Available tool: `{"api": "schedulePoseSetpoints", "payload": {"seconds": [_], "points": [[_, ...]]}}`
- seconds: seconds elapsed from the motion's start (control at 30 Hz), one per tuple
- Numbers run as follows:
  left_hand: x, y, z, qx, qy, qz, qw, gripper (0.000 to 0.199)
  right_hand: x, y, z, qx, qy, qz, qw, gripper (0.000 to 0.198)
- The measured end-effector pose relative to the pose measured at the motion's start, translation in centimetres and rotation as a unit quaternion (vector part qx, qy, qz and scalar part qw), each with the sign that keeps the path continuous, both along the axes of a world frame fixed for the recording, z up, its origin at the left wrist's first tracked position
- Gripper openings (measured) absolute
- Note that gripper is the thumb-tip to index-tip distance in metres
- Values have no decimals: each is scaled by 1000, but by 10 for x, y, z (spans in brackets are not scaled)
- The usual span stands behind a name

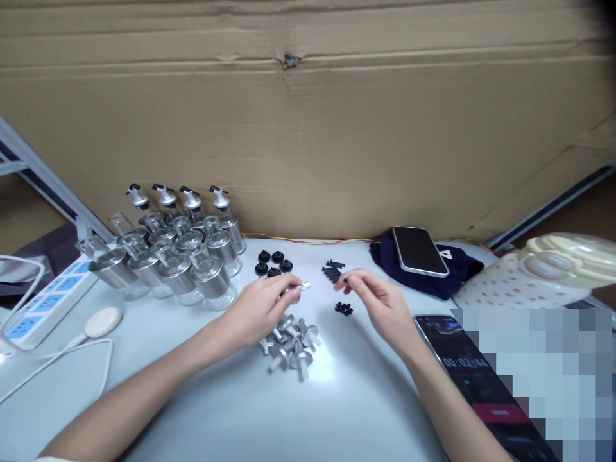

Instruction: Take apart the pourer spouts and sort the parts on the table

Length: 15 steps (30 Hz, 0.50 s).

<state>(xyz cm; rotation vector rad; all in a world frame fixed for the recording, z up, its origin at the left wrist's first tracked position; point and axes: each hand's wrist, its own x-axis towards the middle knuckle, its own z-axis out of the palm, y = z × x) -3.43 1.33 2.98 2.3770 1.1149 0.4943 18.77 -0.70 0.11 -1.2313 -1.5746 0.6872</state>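
My left hand (267,305) is closed on a silver pourer part (303,286), whose tip pokes out past the thumb and fingers. Below that hand lies a pile of similar silver pourer parts (291,346). My right hand (378,301) is pinched, with a small black piece (346,280) at its fingertips, partly hidden and too small to name. Just beyond its fingers are several thin black levers (332,269). A cluster of small black parts (343,309) sits to the left of the right hand. Black ribbed stoppers (273,256) stand behind my left hand.
Glass bottles with metal bands (214,276) crowd the left, several at the back topped with pourers (192,197). A power strip (48,305) and white cable lie far left. On the right are a phone on dark cloth (419,250), a timer phone (471,372) and a dotted container (505,282).
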Motion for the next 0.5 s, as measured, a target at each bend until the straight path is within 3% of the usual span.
{"api": "schedulePoseSetpoints", "payload": {"seconds": [0.1,0.27,0.5], "points": [[-2,2,4,-37,-29,25,999,26,14,8,-5,40,26,-63,997,19],[-3,1,5,-26,-45,31,998,26,22,12,-8,32,-69,-93,993,14],[-1,2,1,-44,-46,14,998,26,28,12,-10,-113,-232,-88,962,6]]}}
